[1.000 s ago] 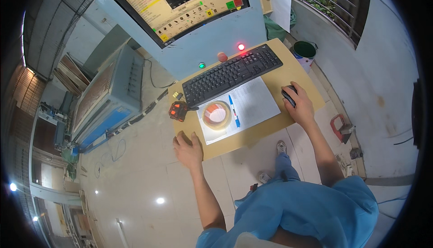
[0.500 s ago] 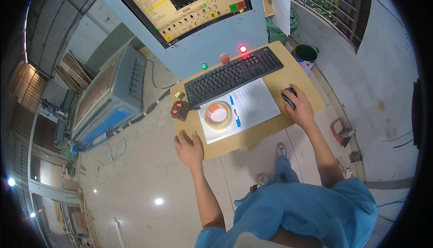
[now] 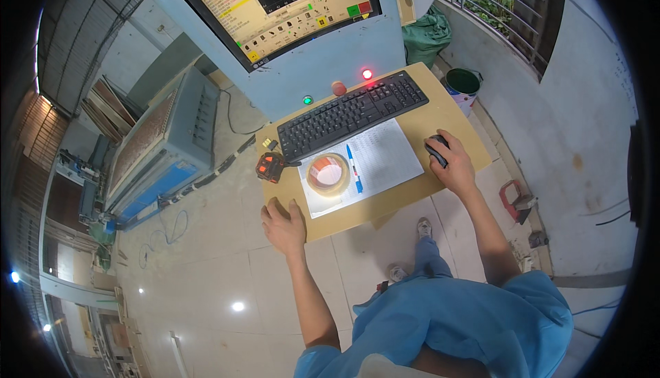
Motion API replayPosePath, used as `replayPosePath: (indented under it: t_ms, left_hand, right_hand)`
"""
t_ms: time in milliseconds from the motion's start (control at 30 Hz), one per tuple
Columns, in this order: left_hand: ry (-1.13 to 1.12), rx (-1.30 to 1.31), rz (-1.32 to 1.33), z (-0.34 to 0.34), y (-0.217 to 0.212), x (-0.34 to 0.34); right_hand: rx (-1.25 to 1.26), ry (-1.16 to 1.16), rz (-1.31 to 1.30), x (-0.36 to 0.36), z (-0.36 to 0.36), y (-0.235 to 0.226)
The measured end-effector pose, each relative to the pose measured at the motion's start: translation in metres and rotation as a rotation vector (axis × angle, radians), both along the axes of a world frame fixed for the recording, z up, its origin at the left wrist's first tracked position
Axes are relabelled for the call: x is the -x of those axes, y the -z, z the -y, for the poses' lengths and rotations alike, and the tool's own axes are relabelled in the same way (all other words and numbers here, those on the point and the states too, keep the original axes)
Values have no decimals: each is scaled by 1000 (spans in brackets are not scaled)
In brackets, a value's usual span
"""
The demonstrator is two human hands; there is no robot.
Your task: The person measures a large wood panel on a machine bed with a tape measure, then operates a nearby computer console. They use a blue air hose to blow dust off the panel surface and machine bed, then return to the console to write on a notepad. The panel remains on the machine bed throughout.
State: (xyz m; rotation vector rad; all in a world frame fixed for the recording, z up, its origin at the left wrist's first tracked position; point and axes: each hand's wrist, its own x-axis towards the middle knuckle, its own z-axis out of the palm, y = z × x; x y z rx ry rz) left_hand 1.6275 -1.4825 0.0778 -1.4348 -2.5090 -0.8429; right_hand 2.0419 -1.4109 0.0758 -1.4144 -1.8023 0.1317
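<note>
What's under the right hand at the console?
A black mouse, on the tan tabletop. Only part of it shows; the right hand covers the rest, and what lies beneath the palm is hidden.

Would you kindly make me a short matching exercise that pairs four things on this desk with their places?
1. Mouse
2. Keyboard
3. Roll of tape
4. Black-and-orange object

A. Left of the white paper, near the edge of the desk
B. Lying on top of the paper
C. Under the right hand
D. Between the blue cabinet and the paper

Right pairs: 1-C, 2-D, 3-B, 4-A.
</note>
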Motion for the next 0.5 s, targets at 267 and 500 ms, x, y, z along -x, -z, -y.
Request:
replayPosePath:
  t_ms: [267, 500]
  left_hand:
    - [-9, 1, 17, -1, 1, 0]
    - [-28, 17, 11, -1, 0, -1]
  right_hand:
    - [-3, 29, 14, 0, -1, 1]
    - [0, 25, 15, 0, -1, 2]
